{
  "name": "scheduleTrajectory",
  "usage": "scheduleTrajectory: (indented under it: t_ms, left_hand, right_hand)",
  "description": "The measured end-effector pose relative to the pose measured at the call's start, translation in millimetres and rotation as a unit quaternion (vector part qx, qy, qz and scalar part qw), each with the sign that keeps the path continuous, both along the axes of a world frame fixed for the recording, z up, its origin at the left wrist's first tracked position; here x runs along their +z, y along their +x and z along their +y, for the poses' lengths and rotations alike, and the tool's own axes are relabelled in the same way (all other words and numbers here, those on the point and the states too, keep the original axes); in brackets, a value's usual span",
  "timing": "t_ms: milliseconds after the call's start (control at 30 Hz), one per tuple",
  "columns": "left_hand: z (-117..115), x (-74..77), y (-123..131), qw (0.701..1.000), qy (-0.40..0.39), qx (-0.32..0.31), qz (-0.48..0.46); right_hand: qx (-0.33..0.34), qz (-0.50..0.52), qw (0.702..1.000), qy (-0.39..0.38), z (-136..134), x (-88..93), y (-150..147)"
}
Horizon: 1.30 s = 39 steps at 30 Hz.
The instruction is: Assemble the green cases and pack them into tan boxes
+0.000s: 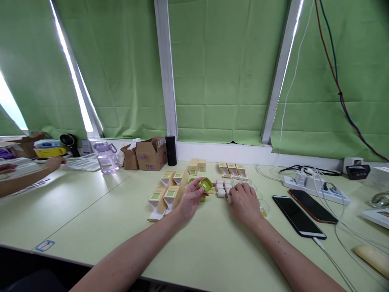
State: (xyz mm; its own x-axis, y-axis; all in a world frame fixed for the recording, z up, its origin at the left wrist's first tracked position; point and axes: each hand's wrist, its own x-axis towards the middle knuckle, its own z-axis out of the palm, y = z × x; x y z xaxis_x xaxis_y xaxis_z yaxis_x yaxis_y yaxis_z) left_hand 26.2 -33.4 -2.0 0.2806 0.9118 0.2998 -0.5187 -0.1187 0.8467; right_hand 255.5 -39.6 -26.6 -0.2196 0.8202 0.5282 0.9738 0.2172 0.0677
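My left hand (191,196) pinches a small olive-green square tray (206,185), its hollow side turned toward me. Another green piece lies partly hidden under that hand. At the right, my right hand (245,201) reaches down over a group of small white cylinders (221,189), fingers curled at the nearest ones; what they grip, if anything, is hidden. Clear plastic pieces (263,207) lie just beyond the right hand. Several open cream cartons with green windows (172,194) stand left of my left hand.
Cream boxes (193,166) and open cartons (233,170) stand at the back. Two phones (299,217) and a power strip (316,190) with cables lie at the right. A cardboard box (151,154), black cylinder (171,151) and purple jug (107,158) stand back left; another person's arm (27,178) reaches in.
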Motion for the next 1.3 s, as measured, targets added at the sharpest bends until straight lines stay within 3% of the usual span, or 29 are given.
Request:
scheduleTrajectory:
  t_ms: [233, 367, 467, 567, 733, 800, 1200, 1300]
  left_hand:
    - [2.9, -1.9, -0.9, 1.0, 0.011, 0.012, 0.008]
    - [3.9, -2.4, -0.5, 0.999, 0.019, 0.031, 0.01]
    - [3.3, -1.5, 0.0, 0.999, 0.02, 0.042, 0.014]
    - [2.6, -0.5, 0.3, 0.998, 0.015, 0.052, 0.019]
    - [3.1, -1.1, 0.7, 0.998, 0.018, 0.055, 0.025]
    - [3.2, -1.4, 1.0, 0.998, 0.023, 0.054, 0.027]
    - [0.5, -0.8, 2.4, 0.998, 0.02, 0.054, 0.038]
    - [0.2, -1.7, 3.3, 0.998, 0.016, 0.054, 0.041]
  right_hand:
    - [0.009, 0.037, 0.999, 0.006, -1.9, 3.6, -1.6]
    - [0.058, 0.174, 0.983, 0.006, -4.9, 9.7, -4.3]
    - [0.13, 0.326, 0.937, 0.004, -7.2, 14.7, -7.7]
    - [0.209, 0.499, 0.84, -0.035, -9.7, 17.7, -14.1]
    - [0.29, 0.741, 0.572, -0.198, -11.7, 14.6, -26.6]
    - [0.292, 0.773, 0.516, -0.225, -11.5, 12.5, -28.7]
    - [0.277, 0.802, 0.464, -0.255, -12.6, 13.7, -25.1]
    - [0.279, 0.797, 0.472, -0.255, -13.3, 13.9, -24.8]
